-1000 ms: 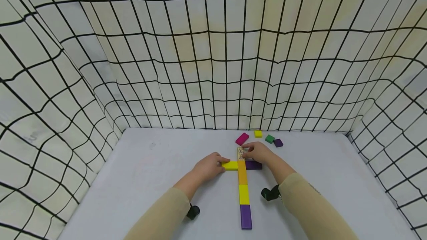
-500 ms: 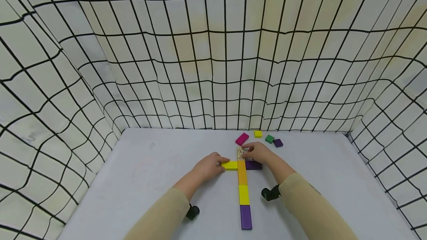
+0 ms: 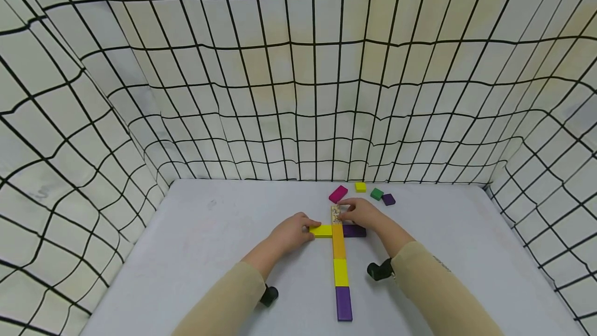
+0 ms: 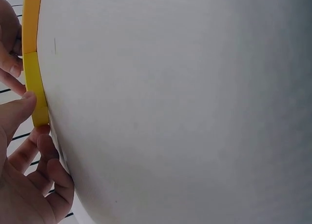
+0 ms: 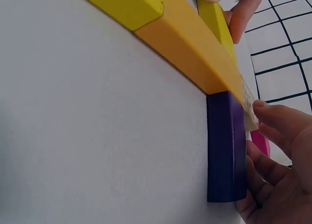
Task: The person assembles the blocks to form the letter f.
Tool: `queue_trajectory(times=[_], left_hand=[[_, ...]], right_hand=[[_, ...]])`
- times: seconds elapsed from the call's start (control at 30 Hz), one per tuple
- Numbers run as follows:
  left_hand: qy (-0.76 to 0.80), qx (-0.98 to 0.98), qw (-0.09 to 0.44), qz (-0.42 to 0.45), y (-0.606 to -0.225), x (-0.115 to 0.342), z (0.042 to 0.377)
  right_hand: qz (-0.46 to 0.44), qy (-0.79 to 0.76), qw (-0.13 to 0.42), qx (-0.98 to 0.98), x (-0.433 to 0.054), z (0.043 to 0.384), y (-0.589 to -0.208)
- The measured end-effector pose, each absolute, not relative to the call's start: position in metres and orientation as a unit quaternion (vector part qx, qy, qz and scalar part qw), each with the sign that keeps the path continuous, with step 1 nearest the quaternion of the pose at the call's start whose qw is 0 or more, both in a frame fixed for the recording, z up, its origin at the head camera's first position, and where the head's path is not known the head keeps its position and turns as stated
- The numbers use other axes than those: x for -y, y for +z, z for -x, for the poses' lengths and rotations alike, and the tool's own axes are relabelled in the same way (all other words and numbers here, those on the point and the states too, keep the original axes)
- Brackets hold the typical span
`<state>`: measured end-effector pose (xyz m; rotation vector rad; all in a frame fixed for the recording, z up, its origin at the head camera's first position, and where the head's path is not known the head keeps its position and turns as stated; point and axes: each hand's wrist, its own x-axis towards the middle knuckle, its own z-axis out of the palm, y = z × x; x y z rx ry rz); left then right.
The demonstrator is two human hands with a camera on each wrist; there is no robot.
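Flat blocks lie in a cross on the white table. My left hand (image 3: 290, 233) pinches the outer end of the yellow block (image 3: 323, 231) that forms the left arm; its thumb (image 4: 25, 107) lies against the block in the left wrist view. At the top, my right hand (image 3: 364, 213) holds a cream block with a speckled pattern (image 3: 336, 214), partly covered by the fingers. Below it run an orange block (image 3: 338, 241), another yellow block (image 3: 341, 273) and a purple block (image 3: 343, 304). A dark purple block (image 5: 226, 151) forms the right arm, beneath my right hand.
Beyond the cross lie a magenta block (image 3: 338, 194), a small yellow block (image 3: 360, 187), a green block (image 3: 377, 194) and a small dark purple block (image 3: 389, 199). White walls with a black grid net (image 3: 315, 84) enclose the table (image 3: 210, 253) at the back and sides.
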<state>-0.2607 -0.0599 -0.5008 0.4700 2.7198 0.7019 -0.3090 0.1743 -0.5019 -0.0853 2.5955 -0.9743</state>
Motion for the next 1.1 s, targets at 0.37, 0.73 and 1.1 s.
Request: queue_trajectory(times=[0.37,0.73,1.1], left_hand=[[0.246,-0.944,0.153,-0.16,-0.501,0.059,0.262],[0.247,-0.944,0.153,-0.158,-0.503,0.061,0.261],[0.246,-0.944,0.155,-0.154,-0.499,0.06,0.258]], right_hand=[[0.039,-0.321,0.166,-0.932,-0.185,0.319,-0.5],[0.052,-0.277,0.105,-0.954,-0.176,0.326,-0.487],[0.04,-0.255,0.113,-0.96,-0.169,0.339,-0.489]])
